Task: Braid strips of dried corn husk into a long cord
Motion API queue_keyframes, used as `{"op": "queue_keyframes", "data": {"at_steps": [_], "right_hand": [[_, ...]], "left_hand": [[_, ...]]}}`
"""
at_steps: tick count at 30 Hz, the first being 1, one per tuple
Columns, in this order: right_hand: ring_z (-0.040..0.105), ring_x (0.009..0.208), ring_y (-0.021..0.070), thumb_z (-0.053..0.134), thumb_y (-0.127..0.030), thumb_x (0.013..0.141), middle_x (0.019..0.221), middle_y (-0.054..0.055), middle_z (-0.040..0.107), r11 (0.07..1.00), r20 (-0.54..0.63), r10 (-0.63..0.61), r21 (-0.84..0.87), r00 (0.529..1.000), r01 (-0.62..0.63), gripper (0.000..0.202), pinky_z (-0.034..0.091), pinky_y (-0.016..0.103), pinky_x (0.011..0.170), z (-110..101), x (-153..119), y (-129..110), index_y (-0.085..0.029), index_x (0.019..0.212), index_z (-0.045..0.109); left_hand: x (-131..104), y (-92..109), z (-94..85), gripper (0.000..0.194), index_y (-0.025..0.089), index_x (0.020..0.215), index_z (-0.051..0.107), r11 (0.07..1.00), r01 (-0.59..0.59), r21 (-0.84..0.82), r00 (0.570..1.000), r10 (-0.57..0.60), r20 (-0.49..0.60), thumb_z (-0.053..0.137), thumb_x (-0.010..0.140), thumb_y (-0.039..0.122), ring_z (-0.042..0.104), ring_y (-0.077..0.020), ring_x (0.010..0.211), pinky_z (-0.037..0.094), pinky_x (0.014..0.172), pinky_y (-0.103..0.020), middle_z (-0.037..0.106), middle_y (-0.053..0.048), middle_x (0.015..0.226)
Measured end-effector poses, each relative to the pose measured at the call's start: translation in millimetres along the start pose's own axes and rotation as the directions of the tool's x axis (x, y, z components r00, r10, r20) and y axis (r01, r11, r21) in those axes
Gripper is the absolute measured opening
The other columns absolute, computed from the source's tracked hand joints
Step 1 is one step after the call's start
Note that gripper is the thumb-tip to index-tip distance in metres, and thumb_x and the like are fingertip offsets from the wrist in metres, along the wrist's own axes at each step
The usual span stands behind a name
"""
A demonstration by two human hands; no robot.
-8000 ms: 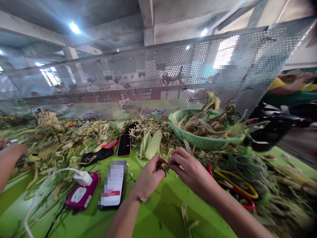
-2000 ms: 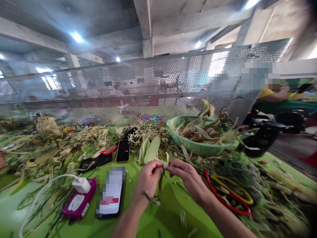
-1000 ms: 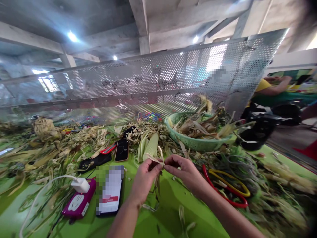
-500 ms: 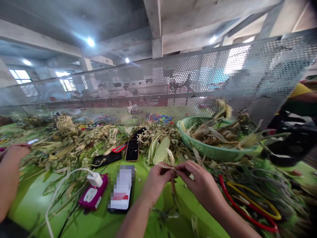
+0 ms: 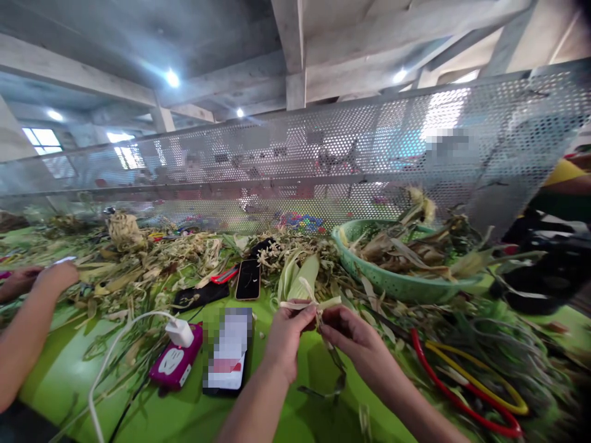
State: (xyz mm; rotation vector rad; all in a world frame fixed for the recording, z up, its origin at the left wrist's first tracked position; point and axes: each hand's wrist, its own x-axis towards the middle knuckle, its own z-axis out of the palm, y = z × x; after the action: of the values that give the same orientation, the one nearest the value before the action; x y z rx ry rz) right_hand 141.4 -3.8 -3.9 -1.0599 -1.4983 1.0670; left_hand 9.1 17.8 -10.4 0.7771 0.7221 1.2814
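Observation:
My left hand (image 5: pixel 287 337) pinches a pale strip of corn husk (image 5: pixel 302 304) near the middle of the view. Close to its right, my right hand (image 5: pixel 353 332) is closed on the same gathered husk, its fingertips almost touching the left ones. A thin dark strand (image 5: pixel 339 375) hangs below the fingers over the green table (image 5: pixel 318 418). Just behind the hands lie broad pale-green husk leaves (image 5: pixel 302 274).
A green basket (image 5: pixel 392 277) of dry husks stands at right, near red and yellow loops (image 5: pixel 471 394). Two phones (image 5: pixel 228 354), a purple power strip (image 5: pixel 176 360) and a red cutter (image 5: pixel 225 275) lie left. Another person's hand (image 5: pixel 55 277) is far left.
The pale husk between my fingers shows more, one end now sticking out to the right. My hands have shifted slightly. Another person's hands at far left moved rightward.

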Motion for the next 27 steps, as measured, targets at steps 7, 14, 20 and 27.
{"op": "queue_keyframes", "data": {"at_steps": [7,14,20,27], "right_hand": [[0.055,0.068,0.0173,0.066,-0.046,0.072,0.076,0.004,0.062,0.978,0.015,0.158,0.134,0.987,-0.158,0.030,0.045,0.028,0.062,-1.4,-2.8,-9.5,-0.017,0.080,0.062],[0.058,0.073,0.0204,0.068,-0.046,0.069,0.076,0.005,0.063,0.991,-0.049,0.098,0.094,0.994,-0.093,0.031,0.048,0.032,0.068,-2.0,0.0,-2.0,-0.018,0.079,0.061],[0.061,0.076,0.0210,0.063,-0.032,0.075,0.081,0.006,0.066,0.999,-0.001,0.006,0.053,1.000,-0.006,0.018,0.049,0.033,0.072,-2.1,0.7,4.1,-0.018,0.085,0.057],[0.065,0.078,0.0215,0.058,-0.031,0.080,0.090,0.006,0.069,0.951,-0.085,-0.072,-0.306,0.994,0.042,0.017,0.048,0.031,0.072,-0.3,-5.1,7.8,-0.021,0.094,0.057]], "left_hand": [[-1.4,0.1,-2.5,0.022,0.014,0.075,0.062,0.997,0.069,-0.037,0.997,-0.070,-0.029,0.073,0.063,0.029,0.054,-0.0114,0.061,0.040,0.059,-0.024,0.061,0.000,0.066],[-2.7,-2.0,-0.3,0.020,0.015,0.075,0.059,0.999,0.023,0.039,0.999,-0.025,0.028,0.072,0.066,0.028,0.056,-0.0129,0.065,0.043,0.066,-0.027,0.062,0.000,0.068],[-2.6,-1.7,-0.7,0.017,0.014,0.076,0.061,0.996,0.036,0.088,0.999,-0.038,0.032,0.069,0.068,0.026,0.056,-0.0120,0.064,0.041,0.064,-0.025,0.062,0.000,0.068],[-4.5,-5.2,2.1,0.024,0.013,0.087,0.063,0.997,0.080,-0.001,0.994,-0.080,0.080,0.070,0.068,0.025,0.062,-0.0164,0.076,0.044,0.079,-0.030,0.068,-0.005,0.079]]}}
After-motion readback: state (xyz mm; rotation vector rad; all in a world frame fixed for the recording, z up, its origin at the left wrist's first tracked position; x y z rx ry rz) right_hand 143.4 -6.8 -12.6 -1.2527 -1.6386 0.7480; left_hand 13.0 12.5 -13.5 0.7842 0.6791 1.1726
